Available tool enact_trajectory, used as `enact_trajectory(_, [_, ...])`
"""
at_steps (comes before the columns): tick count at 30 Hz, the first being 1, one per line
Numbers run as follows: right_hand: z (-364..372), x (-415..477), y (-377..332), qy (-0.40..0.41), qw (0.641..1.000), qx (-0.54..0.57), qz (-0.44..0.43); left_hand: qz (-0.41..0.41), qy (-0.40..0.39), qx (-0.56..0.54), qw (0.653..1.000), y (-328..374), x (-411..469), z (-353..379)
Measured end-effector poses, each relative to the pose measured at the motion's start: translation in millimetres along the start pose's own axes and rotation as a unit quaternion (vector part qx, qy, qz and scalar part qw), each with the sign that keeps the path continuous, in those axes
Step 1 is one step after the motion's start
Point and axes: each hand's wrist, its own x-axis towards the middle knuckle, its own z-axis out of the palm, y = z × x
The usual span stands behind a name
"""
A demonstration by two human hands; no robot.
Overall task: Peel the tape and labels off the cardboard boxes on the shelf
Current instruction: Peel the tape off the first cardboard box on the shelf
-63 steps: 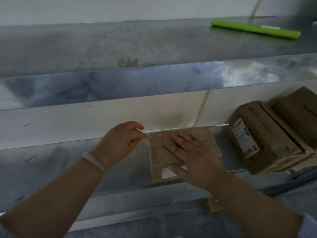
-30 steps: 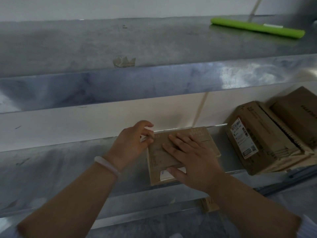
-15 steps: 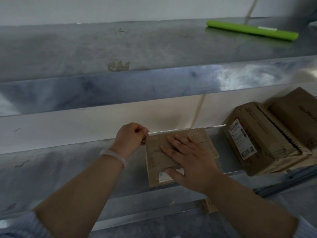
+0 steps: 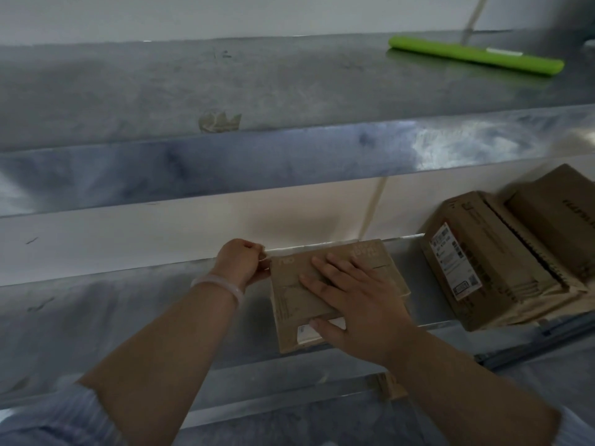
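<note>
Curling tighter since the earlier frames, the left hand (image 4: 243, 263) has gone from loosely pointed fingers to a closed pinch at the far left corner of the small box (image 4: 289, 297). It grips what looks like the end of a tape strip (image 4: 322, 246), a pale line running along the box's far edge; whether the strip is already lifting I cannot tell. The right hand (image 4: 360, 304) has barely shifted: it lies flat and open on the box top, fingers spread, with the thumb on a white label (image 4: 306, 333) at the near edge. By my reading the peel on this box is only starting, and the label remains to be done.

The small box sits at the front edge of the lower shelf (image 4: 128, 317), about midway along. It is closed, so its contents are hidden. Toward the right end of the same shelf stand two bigger cartons, well apart from it: a large box (image 4: 502, 268) with a shipping label (image 4: 454, 262) still stuck on its end, and a second box (image 4: 560, 214) touching it behind. Both are shut too. On the upper shelf (image 4: 128, 91), near its front edge, lies a crumpled wad (image 4: 219, 121) of what seems to be removed tape, and a green mop head (image 4: 476, 57) rests at the far right.
</note>
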Motion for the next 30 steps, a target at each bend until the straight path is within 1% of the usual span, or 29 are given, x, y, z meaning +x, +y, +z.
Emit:
enact_trajectory(2, [-0.1, 0.2, 0.3, 0.000, 1.000, -0.002, -0.005, 0.006, -0.007, 0.012, 1.000, -4.9, 3.1, -2.3])
enact_trajectory(5, [-0.6, 0.9, 0.4, 0.009, 1.000, -0.004, -0.008, 0.079, -0.037, 0.047, 0.995, -9.6, -0.9, -7.4])
enact_trajectory(7, [-0.5, 0.8, 0.3, 0.016, 1.000, -0.001, -0.009, 0.095, -0.077, 0.037, 0.992, -9.4, -5.5, -11.8])
enact_trajectory(10, [0.2, 1.1, 0.2, 0.020, 1.000, -0.005, -0.012, 0.042, -0.132, -0.008, 0.990, -3.2, -4.7, -18.8])
enact_trajectory(17, [0.7, 1.7, 0.4, 0.023, 1.000, -0.012, -0.016, -0.002, -0.215, 0.078, 0.973, 5.8, 5.4, -22.2])
enact_trajectory(19, [0.0, 1.9, 0.3, 0.023, 1.000, -0.011, -0.017, 0.007, -0.212, 0.109, 0.971, 9.7, 7.3, -21.7])
enact_trajectory(23, [-1.2, 1.8, -0.5, 0.021, 1.000, -0.007, -0.017, 0.033, -0.163, 0.143, 0.976, 2.5, 10.6, -19.5])
enact_trajectory(25, [-1.4, 1.4, -0.3, 0.011, 1.000, -0.009, -0.016, 0.078, -0.133, 0.195, 0.969, -5.8, 11.4, -19.0])
enact_trajectory(28, [-2.2, 1.8, 0.1, -0.015, 1.000, -0.002, -0.013, 0.155, -0.081, 0.237, 0.956, -20.6, 10.1, -21.3])
enact_trajectory(30, [-3.6, 3.6, -0.4, -0.014, 1.000, 0.004, -0.009, 0.204, -0.050, 0.285, 0.935, -30.6, 8.5, -24.0])
